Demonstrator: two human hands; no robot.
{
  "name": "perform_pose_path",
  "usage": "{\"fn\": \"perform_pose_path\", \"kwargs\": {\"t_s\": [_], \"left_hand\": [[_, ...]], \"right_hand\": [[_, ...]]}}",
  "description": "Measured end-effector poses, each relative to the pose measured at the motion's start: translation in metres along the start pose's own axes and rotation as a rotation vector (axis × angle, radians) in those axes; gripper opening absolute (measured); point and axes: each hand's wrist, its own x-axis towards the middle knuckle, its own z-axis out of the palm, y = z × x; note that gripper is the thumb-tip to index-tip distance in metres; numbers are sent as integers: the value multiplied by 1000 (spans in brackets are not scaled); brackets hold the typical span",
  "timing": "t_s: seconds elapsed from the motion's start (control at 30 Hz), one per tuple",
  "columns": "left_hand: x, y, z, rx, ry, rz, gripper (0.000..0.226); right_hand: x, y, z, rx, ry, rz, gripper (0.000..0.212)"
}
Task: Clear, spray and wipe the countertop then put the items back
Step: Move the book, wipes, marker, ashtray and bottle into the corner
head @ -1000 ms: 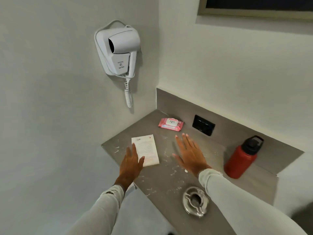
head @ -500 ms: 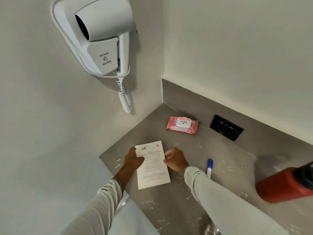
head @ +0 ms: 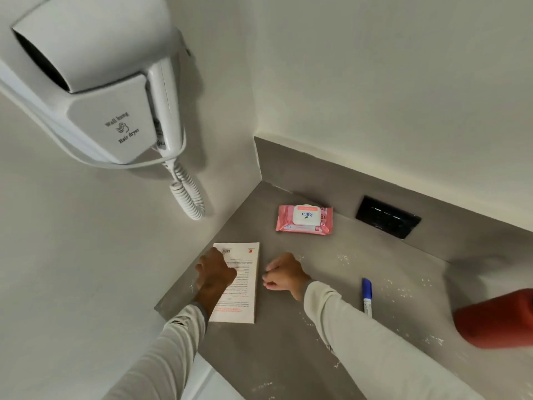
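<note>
A white printed paper [head: 244, 287] lies near the left edge of the grey countertop [head: 282, 359], which is dotted with white specks. My left hand [head: 215, 274] rests on the paper's left side with its fingers curled over that edge. Just right of the paper, a small gap away, my right hand [head: 284, 274] sits on the counter with fingers curled and nothing visible in them. A pink pack of wipes [head: 304, 219] lies by the back corner. A blue-capped pen [head: 367, 295] lies to the right of my right arm. A red bottle [head: 496, 319] shows at the right edge.
A white wall-hung hair dryer [head: 101, 82] with a coiled cord [head: 187, 194] hangs close above the counter's left side. A black socket plate [head: 388, 216] sits in the grey backsplash. Walls close the corner at the left and back.
The view has moved closer to the corner. My left hand has slid onto the paper's left side, and my right hand has come off its right edge. The paper looks narrower.
</note>
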Motion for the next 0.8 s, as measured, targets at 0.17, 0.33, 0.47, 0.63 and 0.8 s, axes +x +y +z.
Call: {"fn": "perform_pose_path", "kwargs": {"t_s": [0.17, 0.33, 0.47, 0.63, 0.8], "left_hand": [[24, -8, -7, -105, 3, 8, 58], [46, -9, -25, -368, -52, 57, 37], [43, 12, -56, -615, -10, 329, 22], [19, 5, -82, -877, -98, 594, 20], [17, -43, -49, -937, -281, 484, 26]], "right_hand": [[8, -8, 16, 132, 43, 67, 11], [3, -15, 12, 348, 54, 44, 13], [3, -25, -12, 564, 42, -152, 13], [8, -35, -49, 660, 7, -233, 21], [10, -18, -47, 614, -88, 15, 24]]}}
